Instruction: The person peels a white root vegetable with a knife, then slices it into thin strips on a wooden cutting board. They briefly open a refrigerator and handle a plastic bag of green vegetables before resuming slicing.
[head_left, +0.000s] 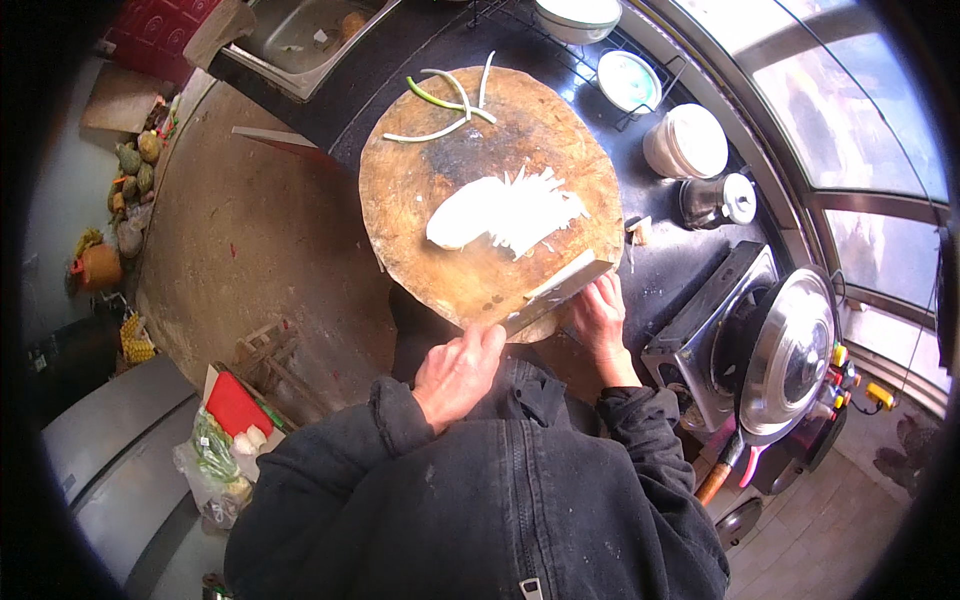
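Note:
A cleaver (559, 295) lies across the near right edge of a round wooden chopping board (405, 195), with a pale strip along its blade. My left hand (461, 371) is closed around its left end, where the handle is hidden by the fingers. At the other end, my right hand (600, 315) touches the blade near the board's rim; part of its fingers is hidden. Beyond the blade lies a white peeled vegetable piece (465, 214), its kind unclear in the glare, beside a fan of thin white shreds (536, 210). Several green onion stalks (442, 101) rest on the board's far side.
A steel sink (300, 45) is at the far left. To the right stand a lidded white tub (686, 141), a metal pot (716, 201) and a gas stove (712, 322) bearing a lidded wok (787, 352). Bowls (628, 79) sit on a wire rack at the far right.

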